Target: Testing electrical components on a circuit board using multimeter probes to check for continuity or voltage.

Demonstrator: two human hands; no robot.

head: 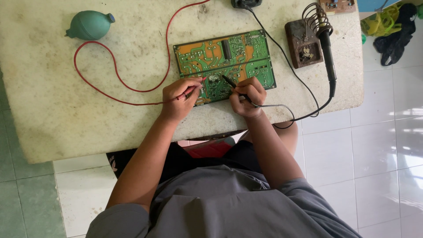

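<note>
From the head view, your left hand [178, 94] is clamped on the red probe [195, 86] and your right hand [246, 94] on the black probe [230, 82]; the 2 tips touch the green circuit board [225, 64], flat on the table [53, 114].

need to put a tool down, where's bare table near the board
Free: the wide stretch left of the circuit board, below the red lead. Crowded: both hands probing the board, soldering iron stand and black cable to its right.
</note>
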